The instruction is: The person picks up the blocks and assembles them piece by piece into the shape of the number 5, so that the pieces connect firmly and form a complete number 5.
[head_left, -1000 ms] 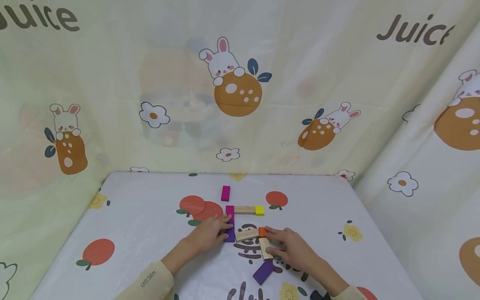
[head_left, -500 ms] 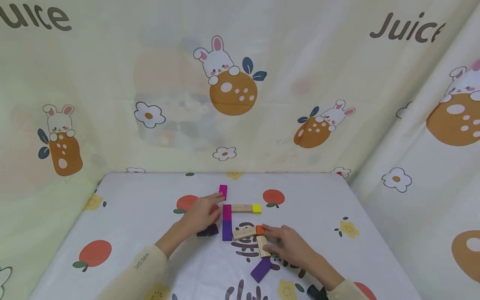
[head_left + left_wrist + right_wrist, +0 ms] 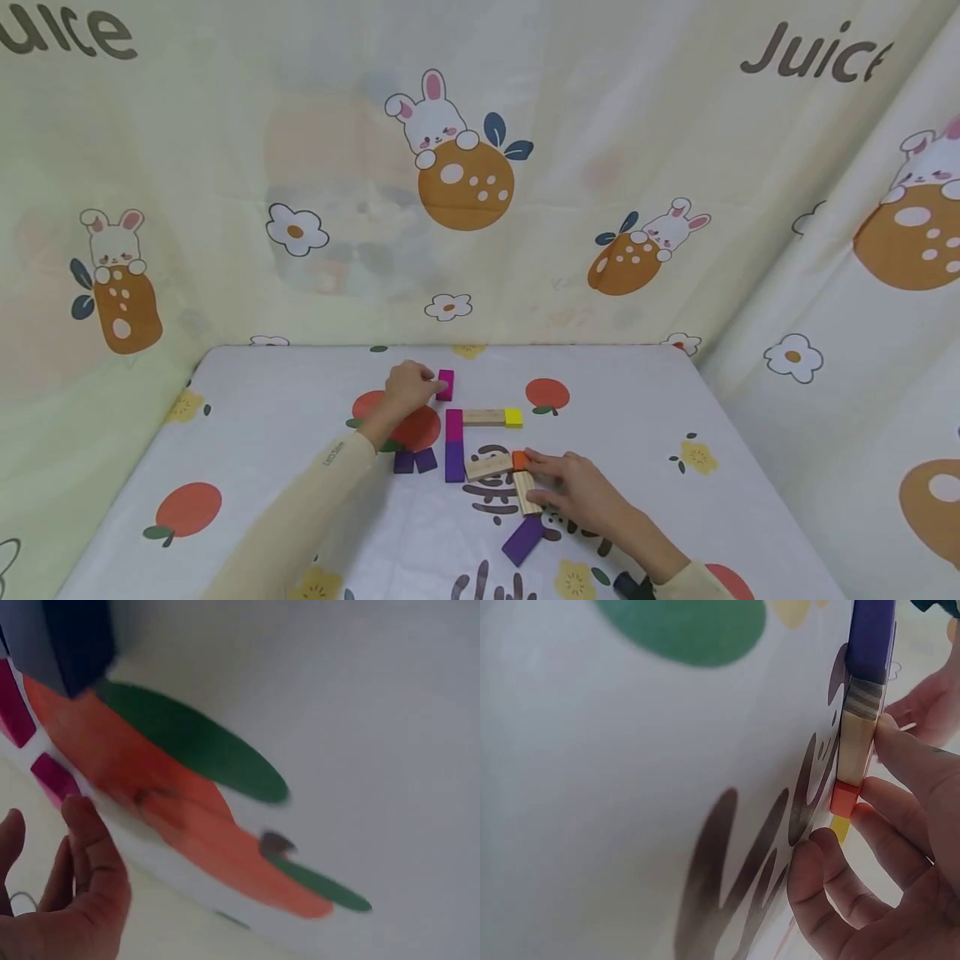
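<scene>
My left hand (image 3: 405, 392) reaches to the far magenta block (image 3: 446, 385), a digit at its left side; in the left wrist view a fingertip meets that block's (image 3: 56, 778) near end, the other fingers apart. Below it, a second magenta block (image 3: 453, 424) and a violet block (image 3: 454, 462) form a column. My right hand (image 3: 581, 492) rests against an orange cube (image 3: 520, 460) and a plain wooden block (image 3: 525, 490). In the right wrist view, the thumb touches the wooden block (image 3: 855, 746), two fingers touch the orange cube (image 3: 845, 799), and the others hang loose.
A plain wooden block (image 3: 483, 417) with a yellow cube (image 3: 513, 418) extends right from the column. Another wooden block (image 3: 489, 467) spans to the orange cube. A purple block (image 3: 522, 540) angles off nearest me. Two dark purple cubes (image 3: 415, 461) lie left, on the printed tablecloth (image 3: 285, 442).
My left hand has left the magenta and violet column and moved away from me to the far magenta block, uncovering two dark purple cubes. The right hand stays by the orange cube.
</scene>
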The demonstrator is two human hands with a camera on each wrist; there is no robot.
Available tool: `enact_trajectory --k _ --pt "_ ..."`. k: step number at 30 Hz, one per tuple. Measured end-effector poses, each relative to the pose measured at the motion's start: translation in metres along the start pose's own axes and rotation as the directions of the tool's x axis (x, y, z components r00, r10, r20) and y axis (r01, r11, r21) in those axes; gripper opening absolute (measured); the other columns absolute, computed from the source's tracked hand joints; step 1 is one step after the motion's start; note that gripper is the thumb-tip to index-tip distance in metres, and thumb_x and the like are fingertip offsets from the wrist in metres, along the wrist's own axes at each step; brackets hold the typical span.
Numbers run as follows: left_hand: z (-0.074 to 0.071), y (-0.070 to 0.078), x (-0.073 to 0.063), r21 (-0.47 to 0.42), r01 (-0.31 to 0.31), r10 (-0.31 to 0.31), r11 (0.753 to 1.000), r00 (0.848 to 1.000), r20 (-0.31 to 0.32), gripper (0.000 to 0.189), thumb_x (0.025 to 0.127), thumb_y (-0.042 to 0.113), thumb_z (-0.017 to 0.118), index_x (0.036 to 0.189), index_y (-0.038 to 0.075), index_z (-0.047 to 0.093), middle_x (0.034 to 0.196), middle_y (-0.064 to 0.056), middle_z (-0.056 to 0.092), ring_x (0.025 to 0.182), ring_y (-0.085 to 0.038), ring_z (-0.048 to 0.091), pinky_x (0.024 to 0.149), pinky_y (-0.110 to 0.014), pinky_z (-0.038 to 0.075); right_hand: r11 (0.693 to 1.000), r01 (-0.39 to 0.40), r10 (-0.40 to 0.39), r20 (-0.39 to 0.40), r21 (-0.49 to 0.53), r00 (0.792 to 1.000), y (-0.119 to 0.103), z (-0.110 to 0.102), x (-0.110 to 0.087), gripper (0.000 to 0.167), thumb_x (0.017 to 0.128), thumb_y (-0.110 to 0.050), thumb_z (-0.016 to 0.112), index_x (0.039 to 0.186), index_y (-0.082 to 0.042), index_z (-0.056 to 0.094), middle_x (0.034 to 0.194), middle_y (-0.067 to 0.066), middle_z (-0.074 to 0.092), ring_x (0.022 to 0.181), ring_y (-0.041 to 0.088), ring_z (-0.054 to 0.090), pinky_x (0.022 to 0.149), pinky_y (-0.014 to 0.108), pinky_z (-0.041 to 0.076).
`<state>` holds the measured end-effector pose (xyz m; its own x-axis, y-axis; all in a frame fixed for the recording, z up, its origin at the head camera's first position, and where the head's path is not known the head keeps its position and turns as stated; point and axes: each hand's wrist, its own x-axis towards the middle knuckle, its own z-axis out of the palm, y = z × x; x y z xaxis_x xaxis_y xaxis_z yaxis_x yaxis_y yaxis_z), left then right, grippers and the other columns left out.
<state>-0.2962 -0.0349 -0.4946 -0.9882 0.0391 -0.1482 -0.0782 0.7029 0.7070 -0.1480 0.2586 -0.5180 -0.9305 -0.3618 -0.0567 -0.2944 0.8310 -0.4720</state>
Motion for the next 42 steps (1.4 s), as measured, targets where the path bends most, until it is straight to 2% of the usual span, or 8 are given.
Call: enact_trajectory --k 5,10,14,21,28,32,37,42 --pt "0.014 0.000 0.006 -0.017 0.127 -0.127 0.992 0.992 -0.011 0.048 0.090 0.035 0.086 0.120 0.000 0.076 0.110 -0.015 0.078 0.095 -0.026 0.066 0.077 -0.032 0.055 1.000 -0.025 0.025 0.021 0.014 0.999 -0.003 0.000 0.001 0.053 0.093 -0.041 0.079 0.142 -0.022 0.069 0.157 -0.005 0.060 0.078 0.007 0.042 0.067 0.021 0.034" --pt "0.020 -0.003 0.009 0.019 0.152 -0.151 0.988 0.988 -0.042 0.043 0.084 0.038 0.090 0.106 0.002 0.079 0.092 -0.011 0.077 0.081 -0.023 0.062 0.065 -0.028 0.043 1.000 -0.014 0.013 0.022 0.006 1.000 -0.004 0.001 0.002 0.053 0.093 -0.042 0.080 0.141 -0.022 0.070 0.156 -0.003 0.061 0.075 0.007 0.041 0.066 0.021 0.033" --pt "0.017 -0.002 0.007 0.034 0.149 -0.147 0.988 0.987 -0.062 0.040 0.083 0.033 0.090 0.106 0.002 0.080 0.096 -0.013 0.080 0.084 -0.024 0.066 0.066 -0.029 0.047 1.000 -0.003 0.003 0.020 0.008 1.000 -0.002 0.002 0.004 0.053 0.092 -0.043 0.079 0.140 -0.022 0.071 0.155 -0.003 0.061 0.074 0.007 0.041 0.064 0.020 0.033" --pt "0.014 -0.002 0.006 0.059 0.114 -0.108 0.992 0.991 -0.084 0.039 0.088 0.027 0.086 0.116 0.001 0.080 0.106 -0.015 0.080 0.094 -0.028 0.071 0.075 -0.034 0.058 1.000 -0.024 0.024 0.009 0.001 1.000 -0.002 0.002 0.003 0.054 0.091 -0.043 0.081 0.140 -0.023 0.071 0.155 -0.006 0.061 0.076 0.007 0.041 0.065 0.021 0.034" --pt "0.016 -0.012 0.013 0.060 0.076 -0.070 0.995 0.993 -0.097 0.039 0.089 0.028 0.085 0.117 0.002 0.079 0.106 -0.015 0.081 0.089 -0.024 0.070 0.070 -0.029 0.059 0.999 -0.049 0.049 0.012 -0.002 0.999 -0.003 0.003 0.002 0.054 0.090 -0.041 0.082 0.140 -0.025 0.070 0.155 -0.008 0.061 0.076 0.007 0.041 0.066 0.021 0.034" --pt "0.008 -0.014 0.012 0.051 0.017 -0.011 0.999 0.993 -0.117 0.040 0.089 0.031 0.084 0.116 0.002 0.080 0.105 -0.015 0.082 0.084 -0.023 0.069 0.065 -0.026 0.057 0.999 -0.041 0.041 0.018 0.016 0.999 -0.001 0.001 0.003 0.054 0.091 -0.041 0.081 0.140 -0.023 0.071 0.155 -0.006 0.061 0.074 0.008 0.041 0.063 0.020 0.034" --pt "-0.009 -0.010 -0.005 0.004 -0.049 0.049 0.999 0.993 -0.110 0.041 0.091 0.034 0.083 0.121 0.006 0.080 0.109 -0.013 0.082 0.091 -0.025 0.069 0.067 -0.026 0.055 0.998 -0.053 0.052 0.024 0.028 0.998 0.000 0.001 0.004 0.054 0.091 -0.041 0.081 0.140 -0.023 0.070 0.155 -0.006 0.060 0.073 0.008 0.039 0.063 0.020 0.033" --pt "-0.020 -0.012 -0.037 0.006 -0.135 0.135 0.991 0.989 -0.059 0.037 0.089 0.035 0.084 0.116 0.011 0.083 0.111 -0.009 0.081 0.105 -0.025 0.068 0.073 -0.030 0.058 0.997 -0.072 0.071 0.034 0.029 0.997 -0.001 0.000 0.004 0.054 0.091 -0.040 0.082 0.141 -0.024 0.070 0.155 -0.007 0.061 0.078 0.008 0.048 0.067 0.020 0.039"
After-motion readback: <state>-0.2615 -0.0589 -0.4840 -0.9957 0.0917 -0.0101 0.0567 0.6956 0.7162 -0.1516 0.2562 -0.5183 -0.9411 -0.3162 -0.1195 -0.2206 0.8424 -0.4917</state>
